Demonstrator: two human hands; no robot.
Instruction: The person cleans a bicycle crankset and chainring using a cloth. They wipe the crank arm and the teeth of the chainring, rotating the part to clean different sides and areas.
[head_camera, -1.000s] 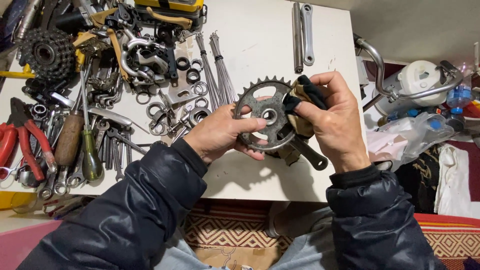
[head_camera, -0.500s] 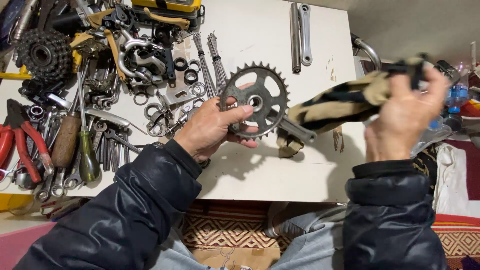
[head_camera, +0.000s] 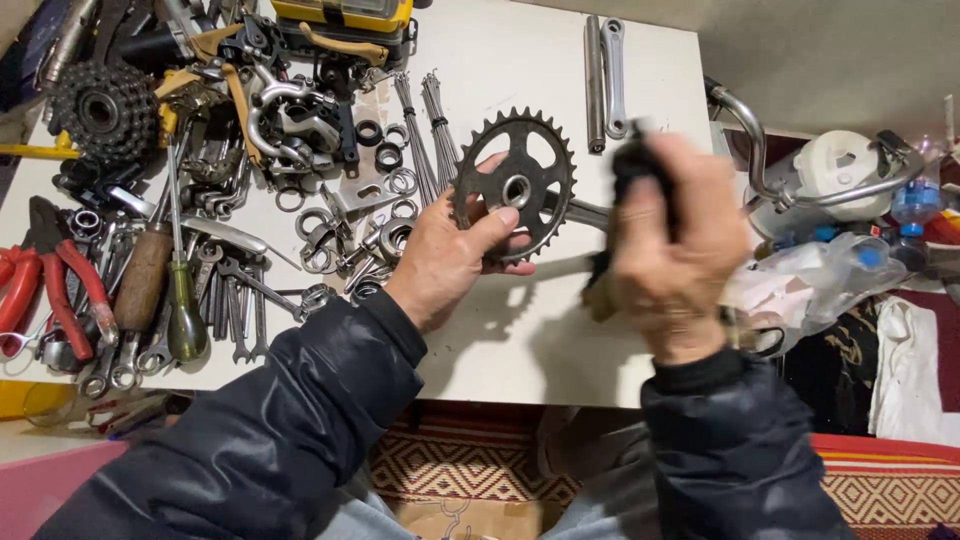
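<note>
Head view: left hand (head_camera: 455, 262) grips the toothed chainring (head_camera: 516, 186) above the white bench (head_camera: 520, 340), thumb on its face. Crank arm (head_camera: 588, 213) runs right toward the right hand (head_camera: 668, 250), the nearer one, closed on a dark cloth (head_camera: 634, 165), blurred.

At the far edge of the worktop (head_camera: 520, 340), left of centre, stands a flat yellow case (head_camera: 345, 12) with a dark lid section, cut off by the picture's top. Off the worktop's right side, among clutter, lies a clear plastic bottle with a blue cap (head_camera: 915, 200) and a crumpled clear plastic bag (head_camera: 810, 270). No labels, signs or screens can be made out.
</note>
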